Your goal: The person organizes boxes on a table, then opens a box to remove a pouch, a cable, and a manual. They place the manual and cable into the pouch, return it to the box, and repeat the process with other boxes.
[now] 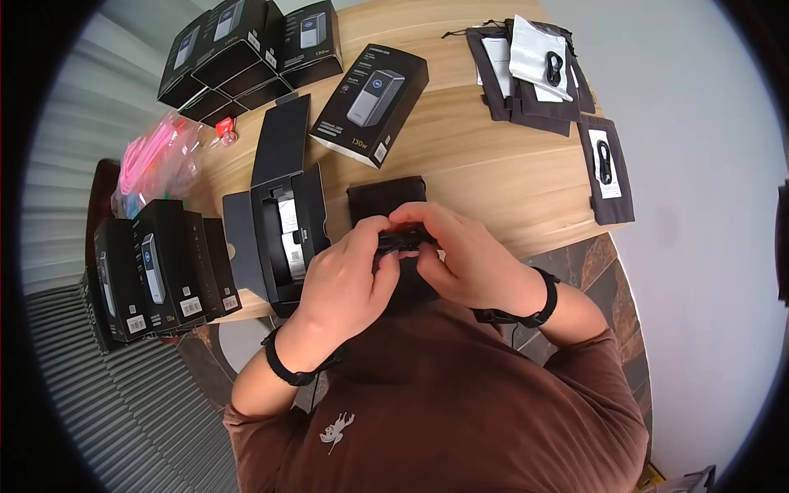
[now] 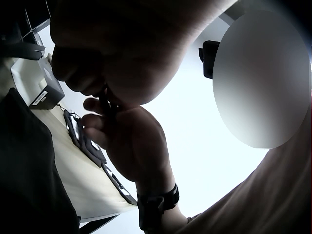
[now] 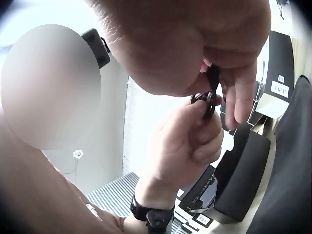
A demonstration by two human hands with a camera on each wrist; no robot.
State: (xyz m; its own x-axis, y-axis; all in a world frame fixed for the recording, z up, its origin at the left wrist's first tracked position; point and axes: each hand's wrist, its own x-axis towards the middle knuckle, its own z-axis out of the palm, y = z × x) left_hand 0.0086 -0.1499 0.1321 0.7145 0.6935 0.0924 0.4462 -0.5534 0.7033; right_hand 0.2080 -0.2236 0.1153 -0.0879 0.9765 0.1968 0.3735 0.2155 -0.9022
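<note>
A coiled black cable (image 1: 403,239) is held between both hands, close in front of the torso. My left hand (image 1: 345,267) grips one side of the coil, and its loops (image 3: 207,100) show over the thumb in the right wrist view. From the other side my right hand (image 1: 472,263) pinches the cable with curled fingers. Just beyond the hands lies a dark pouch (image 1: 386,197), partly hidden by them. To the left, a black box (image 1: 265,238) stands open with its flaps spread, and a white labelled piece (image 1: 290,234) shows inside.
A closed box marked 130w (image 1: 374,103) lies beyond the pouch. More such boxes (image 1: 238,57) are stacked far left, others (image 1: 156,271) near left. Clear plastic with pink contents (image 1: 156,156) lies between them. Dark pouches (image 1: 534,111) with cables (image 1: 605,162) lie at right.
</note>
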